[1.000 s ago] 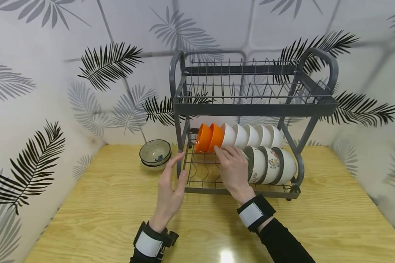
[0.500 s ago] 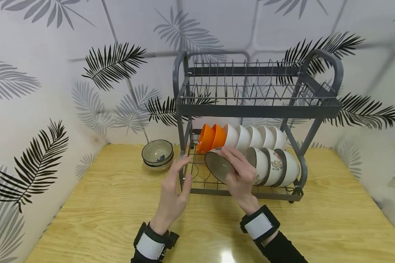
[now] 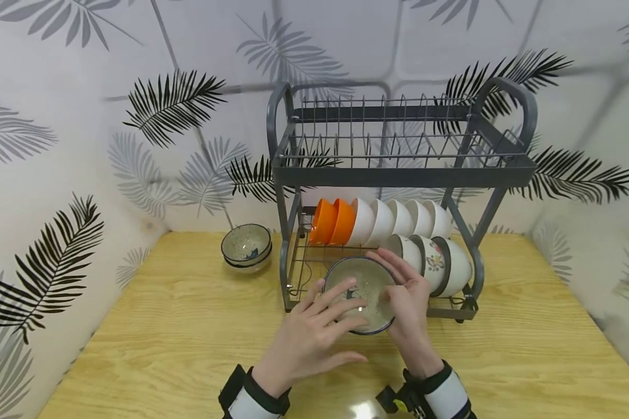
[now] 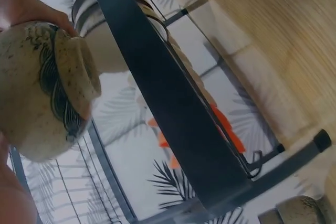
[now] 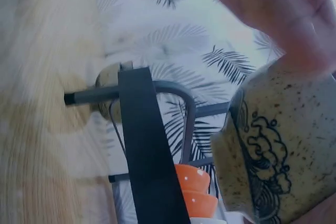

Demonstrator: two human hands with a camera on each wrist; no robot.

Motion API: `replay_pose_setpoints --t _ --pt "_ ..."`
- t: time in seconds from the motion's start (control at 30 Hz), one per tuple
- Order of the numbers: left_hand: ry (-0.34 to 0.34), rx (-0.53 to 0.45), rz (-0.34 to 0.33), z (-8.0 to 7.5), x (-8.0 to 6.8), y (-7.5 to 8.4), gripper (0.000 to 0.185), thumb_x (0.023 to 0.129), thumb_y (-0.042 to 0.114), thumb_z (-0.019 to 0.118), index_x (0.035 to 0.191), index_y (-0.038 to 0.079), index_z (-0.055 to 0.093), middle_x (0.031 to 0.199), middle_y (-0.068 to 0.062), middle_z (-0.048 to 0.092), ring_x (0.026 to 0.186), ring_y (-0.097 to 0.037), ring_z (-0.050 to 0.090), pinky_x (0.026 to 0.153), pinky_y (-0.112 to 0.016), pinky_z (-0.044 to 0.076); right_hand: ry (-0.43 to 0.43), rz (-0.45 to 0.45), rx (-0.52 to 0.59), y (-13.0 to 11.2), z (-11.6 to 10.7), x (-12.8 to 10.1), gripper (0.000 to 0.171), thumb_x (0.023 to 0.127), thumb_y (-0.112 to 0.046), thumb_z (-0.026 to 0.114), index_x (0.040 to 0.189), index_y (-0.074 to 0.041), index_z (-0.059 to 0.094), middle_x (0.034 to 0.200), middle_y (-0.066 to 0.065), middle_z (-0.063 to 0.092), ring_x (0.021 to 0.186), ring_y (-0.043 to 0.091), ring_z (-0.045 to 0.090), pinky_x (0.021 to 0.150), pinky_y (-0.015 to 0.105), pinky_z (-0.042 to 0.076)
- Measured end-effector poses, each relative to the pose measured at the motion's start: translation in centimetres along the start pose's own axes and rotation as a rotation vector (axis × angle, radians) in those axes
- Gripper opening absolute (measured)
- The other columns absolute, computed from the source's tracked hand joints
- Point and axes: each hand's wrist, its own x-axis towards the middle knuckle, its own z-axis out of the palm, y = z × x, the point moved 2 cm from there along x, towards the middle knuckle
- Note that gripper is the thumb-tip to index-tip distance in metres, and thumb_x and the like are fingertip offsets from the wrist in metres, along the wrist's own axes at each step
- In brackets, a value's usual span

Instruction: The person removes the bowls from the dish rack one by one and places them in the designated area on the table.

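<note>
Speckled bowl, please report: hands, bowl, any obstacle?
Right hand grips speckled bowl at rim. Left hand, fingers spread before bowl's mouth, contact unclear. Mouth faces head camera. Possible obstacle: dish rack close behind.

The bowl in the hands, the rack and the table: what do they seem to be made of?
Bowl: probably glazed ceramic; the surface is speckled, with a dark painted pattern outside.
Rack: likely metal with a smooth dark grey coating, judging by its thin wires and even-coloured bars.
Table: wood or a wood-look sheet; grain lines show, and a bright reflection suggests some gloss.

Right hand [image 3: 410, 305] holding bowl [image 3: 373, 285], rack [image 3: 403, 177] behind
</note>
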Motion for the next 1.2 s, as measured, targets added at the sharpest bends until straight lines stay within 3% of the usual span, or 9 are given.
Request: replay_pose_setpoints --t 0.07,0.17,0.27,0.4,0.57,0.7,0.83,0.97,1.2 --pt "-0.036 0.034 0.017 0.1 0.0 0.5 0.045 0.075 0.062 0.079 0.107 0.030 0.074 0.134 0.010 0.067 0.146 -0.020 0.045 0.123 -0.047 0.030 -0.031 0.077 0.034 -0.1 -0.1 -0.2 0.071 0.076 0.028 0.033 0.138 0.001 0.055 0.101 -0.014 0.078 0.134 0.012 0.050 0.063 0.012 0.044" --pt "-0.028 0.052 0.023 0.2 0.1 0.9 0.035 0.076 0.052 0.083 0.103 0.032 0.076 0.129 0.013 0.070 0.144 -0.018 0.047 0.123 -0.047 0.030 -0.064 0.131 0.039 -0.2 -0.2 -0.4 0.068 0.079 0.026 0.035 0.138 -0.002 0.053 0.101 -0.015 0.077 0.139 0.012 0.043 0.057 0.015 0.039" --pt "0.031 0.024 0.032 0.1 0.1 0.9 0.027 0.074 0.042 0.087 0.096 0.030 0.078 0.114 0.016 0.075 0.139 -0.017 0.053 0.122 -0.048 0.032 -0.087 0.174 0.060 -0.2 0.1 -0.7 0.069 0.077 0.026 0.036 0.136 -0.003 0.054 0.104 -0.016 0.077 0.138 0.015 0.045 0.082 0.019 0.049" --pt "0.058 -0.030 0.054 -0.2 0.0 0.7 0.022 0.072 0.038 0.088 0.089 0.027 0.078 0.095 0.018 0.077 0.132 -0.015 0.059 0.120 -0.047 0.037 -0.094 0.196 0.075 -0.3 0.4 -1.1 0.070 0.074 0.026 0.036 0.133 -0.004 0.057 0.108 -0.014 0.076 0.135 0.018 0.049 0.109 0.038 0.041" --pt "0.034 -0.060 0.078 -0.4 0.0 0.7 0.018 0.074 0.032 0.089 0.084 0.024 0.076 0.086 0.015 0.078 0.118 -0.008 0.067 0.120 -0.041 0.038 -0.133 0.174 0.065 -0.3 0.4 -1.3 0.070 0.071 0.025 0.037 0.124 -0.011 0.065 0.110 -0.013 0.076 0.129 0.018 0.053 0.106 0.039 0.045" --pt "0.030 -0.088 0.080 -0.5 0.1 0.8 0.014 0.077 0.026 0.087 0.084 0.021 0.076 0.083 0.014 0.077 0.095 -0.001 0.072 0.116 -0.032 0.043 -0.210 0.142 0.046 -0.3 0.2 -1.0 0.069 0.071 0.024 0.039 0.118 -0.016 0.069 0.114 -0.011 0.074 0.128 0.018 0.054 0.101 0.036 0.049" --pt "0.043 -0.069 0.055 -0.7 0.1 0.7 0.016 0.077 0.031 0.086 0.083 0.022 0.075 0.081 0.015 0.077 0.078 0.002 0.071 0.097 -0.023 0.054 -0.287 0.104 -0.005 -0.4 -0.1 -0.7 0.066 0.073 0.022 0.040 0.121 -0.013 0.068 0.122 -0.010 0.071 0.128 0.017 0.052 0.101 0.037 0.049" --pt "0.056 -0.041 0.033 -0.9 0.0 0.6 0.020 0.078 0.036 0.085 0.081 0.022 0.072 0.076 0.015 0.074 0.069 0.002 0.068 0.076 -0.017 0.054 -0.364 0.054 -0.046 -0.5 -0.3 -0.7 0.060 0.076 0.020 0.043 0.124 -0.009 0.067 0.128 -0.009 0.068 0.131 0.015 0.050 0.105 0.034 0.049" --pt "0.099 -0.131 -0.004 -1.6 0.0 0.0 0.024 0.076 0.030 0.086 0.081 0.018 0.065 0.069 0.013 0.068 0.062 0.001 0.064 0.062 -0.012 0.049 -0.478 -0.006 -0.023 -1.0 -0.4 -0.9 0.035 0.093 0.007 0.050 0.125 -0.002 0.063 0.142 -0.002 0.061 0.139 0.014 0.048 0.109 0.027 0.048"
